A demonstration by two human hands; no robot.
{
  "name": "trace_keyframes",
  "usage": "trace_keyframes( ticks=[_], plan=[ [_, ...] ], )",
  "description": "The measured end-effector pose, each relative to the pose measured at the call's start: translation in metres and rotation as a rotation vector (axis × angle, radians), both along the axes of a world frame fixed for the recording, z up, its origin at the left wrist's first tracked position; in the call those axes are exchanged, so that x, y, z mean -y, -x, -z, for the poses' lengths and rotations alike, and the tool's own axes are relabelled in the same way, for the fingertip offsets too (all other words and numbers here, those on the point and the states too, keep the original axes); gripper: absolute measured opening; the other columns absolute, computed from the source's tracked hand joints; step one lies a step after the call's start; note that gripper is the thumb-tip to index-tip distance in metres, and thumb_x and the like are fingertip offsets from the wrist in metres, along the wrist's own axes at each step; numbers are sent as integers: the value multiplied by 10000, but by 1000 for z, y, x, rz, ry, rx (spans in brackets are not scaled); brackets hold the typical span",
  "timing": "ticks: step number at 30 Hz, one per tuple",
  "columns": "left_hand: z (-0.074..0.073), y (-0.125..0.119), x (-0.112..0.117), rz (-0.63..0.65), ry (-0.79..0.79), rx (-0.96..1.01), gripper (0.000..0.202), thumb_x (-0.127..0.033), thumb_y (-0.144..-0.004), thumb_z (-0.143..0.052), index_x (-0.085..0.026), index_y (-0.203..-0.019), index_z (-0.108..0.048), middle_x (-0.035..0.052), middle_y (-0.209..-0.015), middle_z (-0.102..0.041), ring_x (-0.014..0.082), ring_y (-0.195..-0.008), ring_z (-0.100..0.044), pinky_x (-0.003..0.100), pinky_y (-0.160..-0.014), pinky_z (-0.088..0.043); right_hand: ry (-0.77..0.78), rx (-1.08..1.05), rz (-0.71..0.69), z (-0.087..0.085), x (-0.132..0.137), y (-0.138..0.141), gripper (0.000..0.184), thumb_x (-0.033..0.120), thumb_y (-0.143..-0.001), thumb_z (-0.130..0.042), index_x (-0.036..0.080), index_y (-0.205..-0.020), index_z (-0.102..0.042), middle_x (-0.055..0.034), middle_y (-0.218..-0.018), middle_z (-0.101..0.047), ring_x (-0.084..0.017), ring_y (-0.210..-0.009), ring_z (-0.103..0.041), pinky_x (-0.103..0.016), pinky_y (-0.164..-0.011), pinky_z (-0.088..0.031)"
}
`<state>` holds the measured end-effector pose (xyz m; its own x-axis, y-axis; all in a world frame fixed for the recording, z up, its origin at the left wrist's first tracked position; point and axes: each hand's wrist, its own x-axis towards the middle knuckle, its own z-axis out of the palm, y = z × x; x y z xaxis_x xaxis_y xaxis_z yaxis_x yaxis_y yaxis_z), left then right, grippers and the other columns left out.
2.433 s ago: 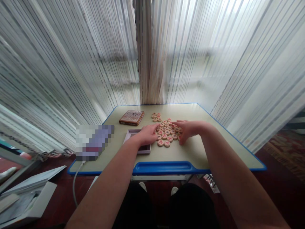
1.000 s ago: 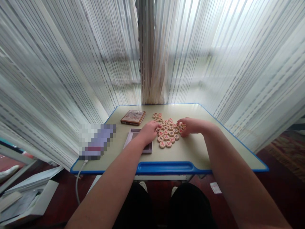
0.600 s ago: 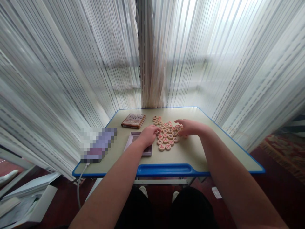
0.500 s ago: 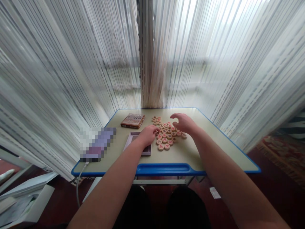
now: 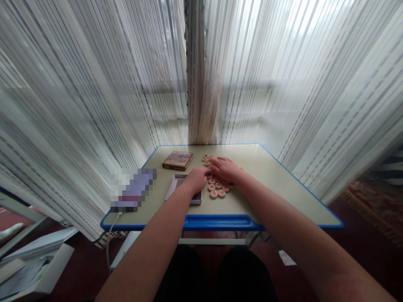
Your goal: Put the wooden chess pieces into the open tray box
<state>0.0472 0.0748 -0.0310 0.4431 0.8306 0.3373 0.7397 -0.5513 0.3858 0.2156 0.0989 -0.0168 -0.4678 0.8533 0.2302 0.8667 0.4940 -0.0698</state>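
Several round wooden game pieces (image 5: 218, 190) with red and dark marks lie in a cluster on the beige table (image 5: 277, 188). My right hand (image 5: 225, 168) lies flat over the cluster's far part, fingers stretched out toward the left. My left hand (image 5: 197, 179) rests at the cluster's left edge, over the right rim of a shallow purple box tray (image 5: 176, 188); its fingers curl down and whether they hold a piece is hidden. A few more pieces (image 5: 206, 158) sit just beyond my right fingertips.
A brown box lid (image 5: 178, 160) lies at the table's far left. A blurred-out flat item (image 5: 132, 189) with a cable sits at the left edge. A blue pencil groove (image 5: 217, 221) runs along the near edge. Sheer curtains hang close behind and around the table.
My right hand lifted from the cluster's right side and swung left, now lying over its far middle. My left hand stayed by the tray. The camera view drifted slightly.
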Motion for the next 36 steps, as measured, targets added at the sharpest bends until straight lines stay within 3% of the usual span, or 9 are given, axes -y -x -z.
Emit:
trace_keyframes(
  ticks=[4,12,15,18,21,26,31,36],
  plan=[
    [-6,0,3,-63,-63,123,506,-28,-739,-421,-109,-1230,-516,133,-1194,-608,198,-1074,-577,328,-967,-450,52,-51,53,-1,-2,-11,511,426,-948,-256,191,-1367,-432,-69,-1375,-500,-238,-1282,-402,-380,-1066,-277],
    [-26,-8,12,-287,-177,124,273,-119,-794,-425,-140,-987,-616,116,-1035,-651,208,-993,-595,343,-917,-450,10,9,4,-1,1,-10,397,393,-920,-344,224,-1157,-613,-58,-1218,-624,-228,-1167,-492,-379,-1008,-332],
    [-42,-6,16,-341,-32,18,272,-308,-836,-437,-148,-918,-641,121,-951,-682,238,-899,-628,353,-818,-477,1,8,0,-2,4,-9,391,389,-914,-362,195,-1111,-637,-78,-1156,-652,-232,-1131,-515,-362,-977,-355],
    [-59,8,14,-296,191,-195,420,-499,-784,-488,-163,-974,-654,137,-968,-699,278,-891,-641,352,-759,-481,11,7,-12,-2,4,-11,384,377,-916,-361,190,-1078,-654,-86,-1135,-660,-232,-1123,-519,-356,-970,-356],
    [-67,30,3,-184,221,-313,368,-449,-721,-570,-191,-961,-679,115,-1046,-693,263,-930,-638,305,-768,-477,17,2,-10,-2,3,-12,381,365,-920,-358,186,-1076,-656,-94,-1150,-650,-227,-1111,-527,-353,-965,-355],
    [-50,59,-23,-11,176,-132,307,-298,-788,-475,-190,-991,-679,59,-1000,-712,173,-892,-652,245,-796,-476,-1,18,9,-3,7,-9,365,374,-911,-381,204,-1077,-659,-81,-1161,-646,-222,-1079,-545,-337,-930,-381],
    [-26,60,-31,86,189,-68,305,-324,-779,-509,-163,-964,-691,46,-852,-725,161,-762,-647,244,-709,-476,-3,-10,-1,-2,7,-9,354,351,-902,-397,198,-1091,-655,-73,-1146,-656,-219,-1057,-556,-325,-923,-396],
    [-22,56,-25,148,247,-28,313,-347,-754,-560,-137,-927,-716,59,-884,-725,167,-784,-641,242,-704,-471,-11,-51,12,-10,10,-10,354,311,-893,-401,190,-1110,-653,-76,-1176,-643,-217,-1071,-551,-349,-964,-384]
  ],
)
